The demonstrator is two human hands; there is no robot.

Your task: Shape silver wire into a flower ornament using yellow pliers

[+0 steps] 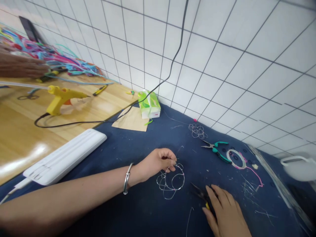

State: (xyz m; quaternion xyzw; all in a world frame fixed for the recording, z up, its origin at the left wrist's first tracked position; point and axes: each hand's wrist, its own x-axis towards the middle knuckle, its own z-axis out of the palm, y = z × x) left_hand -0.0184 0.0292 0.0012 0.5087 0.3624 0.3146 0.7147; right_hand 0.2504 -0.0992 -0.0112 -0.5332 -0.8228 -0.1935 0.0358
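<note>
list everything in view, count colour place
wire loops: 2, silver, in left hand and by wall
wire scraps: several, silver, right
pliers: 2, teal and black-yellow, right
ring: 1, white and pink, right
cup: 1, white, right
tissues: 1 pack, green and white, back
card: 1, tan, by tissues
glue gun: 1, yellow, left
cutter: 1, yellow, left
scissors: 1, dark, left
power strip: 1, white, left
cords: many, mixed, left
tool: 1, yellow, left
slab: 1, black, left
cable: 1, black, back
table: 1, tan, left
cloth: 1, dark blue, centre
co-worker's hand: 1, left
bracelet: 1, silver, left wrist
left hand: 1, centre
right hand: 1, right
</note>
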